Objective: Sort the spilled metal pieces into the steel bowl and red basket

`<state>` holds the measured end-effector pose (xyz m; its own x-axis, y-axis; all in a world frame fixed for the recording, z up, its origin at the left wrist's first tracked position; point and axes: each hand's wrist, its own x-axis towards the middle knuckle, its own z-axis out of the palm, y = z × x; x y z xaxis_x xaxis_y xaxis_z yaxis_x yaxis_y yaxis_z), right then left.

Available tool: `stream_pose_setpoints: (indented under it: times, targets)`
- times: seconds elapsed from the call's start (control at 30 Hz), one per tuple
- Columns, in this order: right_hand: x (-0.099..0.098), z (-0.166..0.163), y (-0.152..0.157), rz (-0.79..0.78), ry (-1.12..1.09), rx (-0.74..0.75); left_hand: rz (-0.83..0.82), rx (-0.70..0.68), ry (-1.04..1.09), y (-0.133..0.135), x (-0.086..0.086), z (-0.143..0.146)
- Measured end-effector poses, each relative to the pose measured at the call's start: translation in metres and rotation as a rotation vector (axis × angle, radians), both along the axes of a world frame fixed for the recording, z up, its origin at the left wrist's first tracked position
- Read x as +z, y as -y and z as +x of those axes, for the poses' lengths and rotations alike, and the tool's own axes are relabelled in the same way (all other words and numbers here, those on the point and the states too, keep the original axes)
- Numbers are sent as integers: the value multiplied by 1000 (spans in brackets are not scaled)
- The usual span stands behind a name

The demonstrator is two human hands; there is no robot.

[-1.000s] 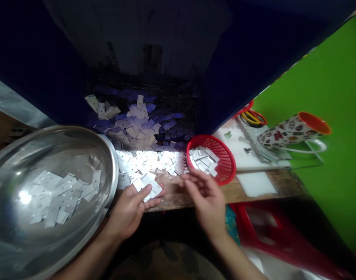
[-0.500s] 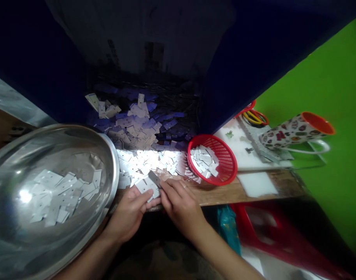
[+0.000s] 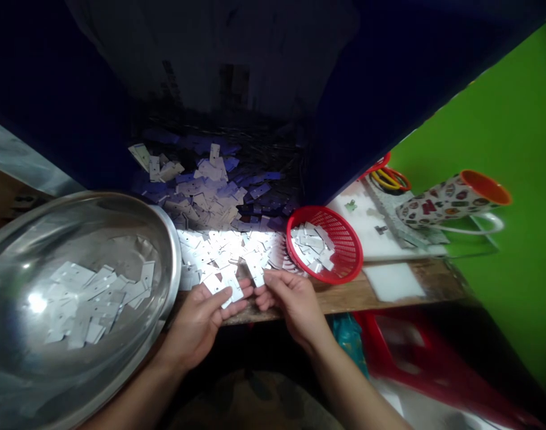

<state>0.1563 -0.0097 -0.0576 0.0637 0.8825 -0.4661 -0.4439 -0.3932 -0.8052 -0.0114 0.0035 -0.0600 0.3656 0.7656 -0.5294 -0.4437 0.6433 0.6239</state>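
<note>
Both hands meet at the near edge of the worktop [image 3: 344, 295], just left of the red basket [image 3: 345, 234]. The left hand [image 3: 200, 319] lies palm up, its thumb pressed down on a small stack of plates [image 3: 225, 288] that rests on its fingers. The right hand [image 3: 291, 298], the nearer one to the basket, pinches a single plate [image 3: 256, 273] between thumb and fingertips, just beside the stack; whether the two touch is hard to tell in the blur.

Beyond the fingertips, left of the basket and reaching back into the dark booth, a loose heap of plates [image 3: 219, 239] spreads over the worktop. More of the same pieces lie inside the basket. Far to the basket's left, past the left hand, a steel bowl [image 3: 76, 227] holds a shallow layer of them. Right of the basket lies a white board [image 3: 391, 282]. Further right stands a patterned mug [image 3: 443, 202], with orange-handled scissors [image 3: 389, 179] behind and to the right of the basket.
</note>
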Motion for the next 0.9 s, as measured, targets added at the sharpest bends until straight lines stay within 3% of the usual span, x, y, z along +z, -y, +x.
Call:
stream_pose_setpoints:
  times: [0.07,0.2,0.27,0.37,0.47,0.57,0.63,0.77,0.83,0.9]
  targets:
    - [3,2,0,22,-53,-56,-5,1,-5,0,1,0]
    - [14,10,0,154,-147,-352,-58,33,-23,-1,6,0]
    - [18,11,1,191,-132,-404,-91,63,6,-1,8,1]
    - [16,3,7,213,68,-199,-109,114,78,-1,7,2]
    - [7,-11,15,401,530,80,-92,167,98,0,4,3]
    - [-4,-21,20,636,1005,206,-90,184,49,0,2,2]
    - [-10,-23,21,676,1183,262,-103,188,34,1,1,2]
    - [-12,-21,19,705,1263,288,-104,184,52,0,0,2]
    - [-10,-19,17,714,1173,221,-81,151,73,0,1,2]
    - [-9,-17,13,627,1013,143,-67,135,104,0,1,2]
